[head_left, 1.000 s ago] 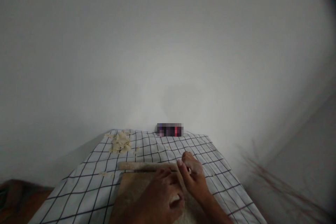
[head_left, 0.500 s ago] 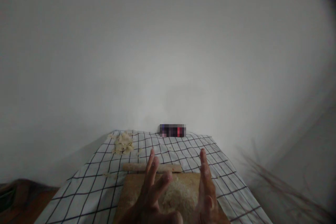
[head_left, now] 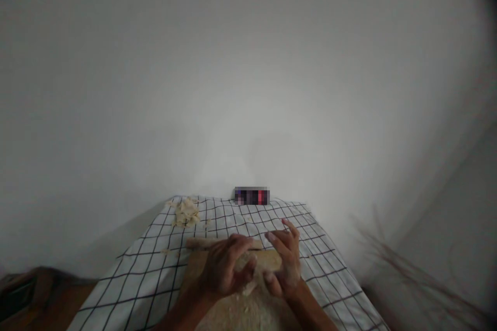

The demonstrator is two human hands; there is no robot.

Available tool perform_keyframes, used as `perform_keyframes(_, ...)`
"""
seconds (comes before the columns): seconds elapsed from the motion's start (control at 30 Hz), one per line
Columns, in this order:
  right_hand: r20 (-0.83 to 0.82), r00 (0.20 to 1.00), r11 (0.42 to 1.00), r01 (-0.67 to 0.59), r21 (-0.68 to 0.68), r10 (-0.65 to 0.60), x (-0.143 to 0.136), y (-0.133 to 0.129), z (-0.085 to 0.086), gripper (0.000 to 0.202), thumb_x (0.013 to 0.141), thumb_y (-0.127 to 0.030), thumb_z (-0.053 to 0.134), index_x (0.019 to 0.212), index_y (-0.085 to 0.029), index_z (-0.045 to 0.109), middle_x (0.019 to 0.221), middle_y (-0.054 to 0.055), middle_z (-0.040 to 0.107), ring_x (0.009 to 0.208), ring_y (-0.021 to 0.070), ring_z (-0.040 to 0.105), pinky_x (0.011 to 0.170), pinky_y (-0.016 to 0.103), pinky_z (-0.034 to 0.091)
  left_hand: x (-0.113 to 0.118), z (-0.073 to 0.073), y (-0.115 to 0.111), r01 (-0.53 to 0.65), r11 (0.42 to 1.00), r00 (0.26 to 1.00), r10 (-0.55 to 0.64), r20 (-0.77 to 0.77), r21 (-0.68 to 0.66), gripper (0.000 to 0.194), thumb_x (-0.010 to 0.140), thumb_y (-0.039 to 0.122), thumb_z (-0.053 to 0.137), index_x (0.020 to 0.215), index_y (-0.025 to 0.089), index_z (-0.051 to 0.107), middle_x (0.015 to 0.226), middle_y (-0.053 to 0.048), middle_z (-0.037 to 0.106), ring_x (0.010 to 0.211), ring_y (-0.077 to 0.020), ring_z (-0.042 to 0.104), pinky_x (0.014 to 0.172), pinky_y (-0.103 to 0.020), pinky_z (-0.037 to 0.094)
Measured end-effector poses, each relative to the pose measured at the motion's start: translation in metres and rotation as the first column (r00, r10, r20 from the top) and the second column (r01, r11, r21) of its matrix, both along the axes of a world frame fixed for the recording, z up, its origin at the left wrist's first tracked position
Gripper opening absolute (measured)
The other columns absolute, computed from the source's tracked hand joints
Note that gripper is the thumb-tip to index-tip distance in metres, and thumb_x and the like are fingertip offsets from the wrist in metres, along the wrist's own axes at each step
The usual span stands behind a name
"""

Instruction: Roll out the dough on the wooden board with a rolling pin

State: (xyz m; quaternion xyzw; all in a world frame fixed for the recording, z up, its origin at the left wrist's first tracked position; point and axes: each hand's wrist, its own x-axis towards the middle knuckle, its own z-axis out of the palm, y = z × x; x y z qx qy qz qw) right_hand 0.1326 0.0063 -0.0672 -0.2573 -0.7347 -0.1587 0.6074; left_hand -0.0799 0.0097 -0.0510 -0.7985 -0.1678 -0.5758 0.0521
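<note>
- A pale dough-like piece [head_left: 250, 287] lies on the floury board [head_left: 195, 265], between the hands, nearer the left; its long axis is unclear;
- left hand [head_left: 224, 270]: grip loosely curved, thumb parted; contact unclear;
- right hand [head_left: 288, 258]: grip spread;
- rolling pin [head_left: 199, 242] lies crosswise beyond the board

board [head_left: 196, 266]: 1 | rolling pin [head_left: 199, 243]: 1 | pale heap [head_left: 187, 213]: 1 | checked cloth [head_left: 134, 282]: 1 | pixelated object [head_left: 252, 196]: 1
</note>
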Motion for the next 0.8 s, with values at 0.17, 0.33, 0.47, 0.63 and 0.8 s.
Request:
perform_keyframes(0.17, 0.05, 0.98, 0.978, 0.185, 0.094, -0.19, -0.008, 0.007, 0.02, 0.028, 0.106, -0.01, 0.061, 0.084, -0.025, 0.053, 0.075, -0.003, 0.056, 0.074, 0.018, 0.052, 0.084, 0.041, 0.041, 0.007, 0.004, -0.015, -0.279, 0.96, 0.92, 0.261, -0.292, -0.018, 0.039, 0.11, 0.016, 0.05, 0.072, 0.024, 0.055, 0.064, 0.0, 0.064, 0.062, -0.0186, 0.065, 0.07, -0.037, 0.05)
perform_keyframes(0.33, 0.151, 0.98, 0.991, 0.131, -0.011, -0.128, -0.007, 0.027, -0.004, 0.046, 0.116, -0.015, 0.05, 0.072, -0.025, 0.048, 0.062, -0.004, 0.052, 0.062, 0.0156, 0.048, 0.074, 0.037, 0.034, 0.01, -0.019, -0.041, -0.437, 0.862, 0.849, 0.302, -0.433, -0.257, 0.019, 0.108, 0.023, 0.058, 0.099, 0.025, 0.075, 0.101, -0.005, 0.081, 0.096, -0.0259, 0.077, 0.091, -0.043, 0.06)
perform_keyframes(0.47, 0.14, 0.986, 0.943, 0.129, -0.305, -0.089, -0.001, 0.037, -0.027, 0.057, 0.124, -0.036, 0.035, 0.072, -0.026, 0.054, 0.06, -0.001, 0.057, 0.053, 0.0158, 0.048, 0.066, 0.036, 0.032, 0.009, -0.031, -0.052, -0.471, 0.757, 0.846, 0.244, -0.474, -0.452, 0.044, 0.097, 0.025, 0.072, 0.141, 0.028, 0.076, 0.148, -0.01, 0.078, 0.135, -0.0336, 0.073, 0.118, -0.051, 0.058)
perform_keyframes(0.63, -0.02, 0.999, 0.768, 0.024, -0.641, -0.048, 0.003, 0.021, -0.038, 0.052, 0.117, -0.065, 0.04, 0.095, -0.029, 0.071, 0.077, 0.004, 0.072, 0.071, 0.0246, 0.068, 0.071, 0.034, 0.044, 0.007, -0.034, -0.051, -0.434, 0.613, 0.879, 0.129, -0.459, -0.66, 0.053, 0.092, 0.027, 0.073, 0.145, 0.027, 0.079, 0.145, -0.011, 0.083, 0.139, -0.0379, 0.073, 0.125, -0.056, 0.055)
perform_keyframes(0.8, -0.434, 0.9, 0.568, -0.333, -0.753, -0.048, -0.011, -0.007, -0.034, 0.073, 0.1, -0.093, 0.052, 0.11, -0.027, 0.082, 0.12, 0.013, 0.081, 0.111, 0.0333, 0.076, 0.098, 0.045, 0.06, 0.019, -0.029, -0.051, 0.038, 0.393, 0.991, 0.107, 0.086, -0.919, 0.053, 0.094, 0.057, 0.068, 0.127, 0.018, 0.083, 0.117, -0.014, 0.088, 0.112, -0.0345, 0.081, 0.102, -0.046, 0.065)
